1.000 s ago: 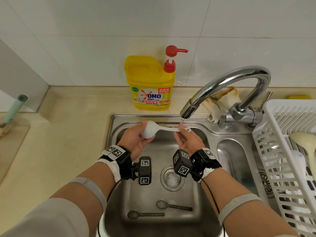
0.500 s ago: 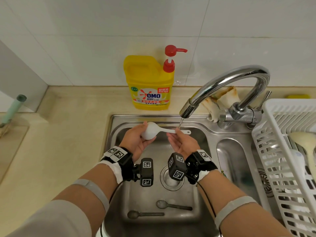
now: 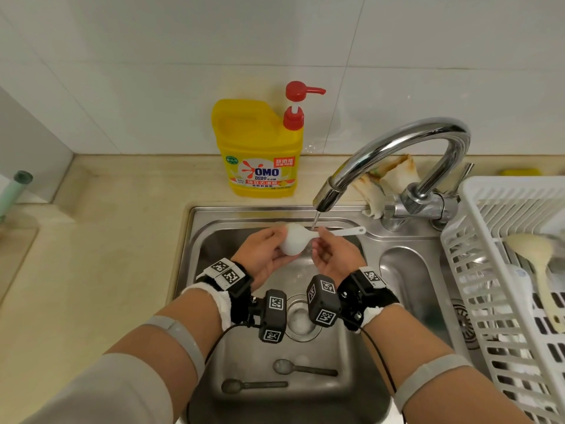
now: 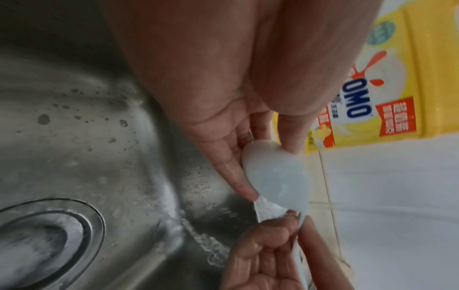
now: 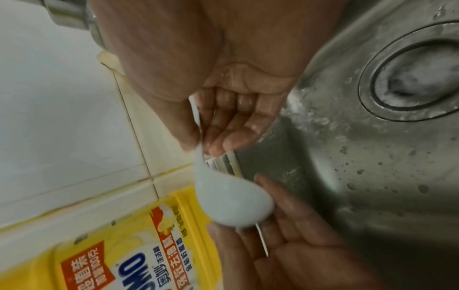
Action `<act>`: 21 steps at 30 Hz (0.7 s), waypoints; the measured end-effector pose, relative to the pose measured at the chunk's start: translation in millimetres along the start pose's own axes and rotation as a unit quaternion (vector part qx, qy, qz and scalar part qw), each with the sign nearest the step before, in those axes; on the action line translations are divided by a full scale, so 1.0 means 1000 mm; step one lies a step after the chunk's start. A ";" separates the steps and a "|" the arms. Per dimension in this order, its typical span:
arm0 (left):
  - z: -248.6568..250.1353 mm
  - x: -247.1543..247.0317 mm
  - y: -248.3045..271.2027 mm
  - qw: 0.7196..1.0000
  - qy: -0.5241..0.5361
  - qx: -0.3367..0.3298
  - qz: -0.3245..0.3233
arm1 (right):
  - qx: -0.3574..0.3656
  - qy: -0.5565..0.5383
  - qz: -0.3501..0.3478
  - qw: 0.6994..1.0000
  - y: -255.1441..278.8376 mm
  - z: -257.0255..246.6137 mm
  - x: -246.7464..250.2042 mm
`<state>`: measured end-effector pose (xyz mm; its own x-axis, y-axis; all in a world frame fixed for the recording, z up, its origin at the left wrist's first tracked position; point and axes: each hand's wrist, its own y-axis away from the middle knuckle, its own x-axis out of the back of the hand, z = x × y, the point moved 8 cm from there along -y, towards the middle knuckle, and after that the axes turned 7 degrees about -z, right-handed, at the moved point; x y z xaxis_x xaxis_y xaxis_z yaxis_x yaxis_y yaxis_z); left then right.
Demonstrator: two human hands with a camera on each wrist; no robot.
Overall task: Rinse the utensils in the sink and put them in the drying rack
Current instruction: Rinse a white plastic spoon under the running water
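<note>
I hold a white plastic spoon (image 3: pixel 292 243) level over the sink (image 3: pixel 214 270), its neck under a thin water stream (image 3: pixel 315 220) from the faucet (image 3: pixel 327 194). My left hand (image 3: pixel 263 255) cups the rounded bowl (image 4: pixel 275 176) between thumb and fingers. My right hand (image 3: pixel 330 255) pinches the handle close to the bowl (image 5: pixel 231 202), and the handle end sticks out to the right. Water runs off the spoon and the wet fingers (image 5: pixel 223 141). Two dark spoons (image 3: pixel 301 368) (image 3: pixel 253 385) lie on the sink floor near the front.
A white slatted drying rack (image 3: pixel 489 270) stands at the right with a beige paddle (image 3: pixel 538 270) in it. A yellow detergent jug (image 3: pixel 260 154) stands behind the sink. A crumpled cloth (image 3: pixel 394 179) lies behind the faucet. The drain (image 3: pixel 301 319) lies below my wrists.
The spoon has shifted to the right under the stream. My right hand has slid along the handle from its end toward the bowl, closer to my left hand.
</note>
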<state>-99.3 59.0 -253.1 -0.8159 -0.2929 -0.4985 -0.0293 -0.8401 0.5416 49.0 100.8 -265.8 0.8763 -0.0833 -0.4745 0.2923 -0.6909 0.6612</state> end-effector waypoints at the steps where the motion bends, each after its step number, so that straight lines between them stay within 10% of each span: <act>1: -0.002 -0.003 -0.002 1.000 -0.009 0.004 -0.002 | 0.006 -0.016 0.005 1.000 0.000 -0.001 0.002; 21: -0.001 -0.042 -0.018 0.999 0.007 0.005 -0.054 | 0.023 0.053 0.057 0.997 0.015 -0.033 0.034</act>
<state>-64.1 86.4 -242.7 -0.7996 -0.2072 -0.5637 -0.1226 -0.8625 0.4910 95.7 111.0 -253.2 0.9387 -0.0886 -0.3331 0.1735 -0.7135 0.6789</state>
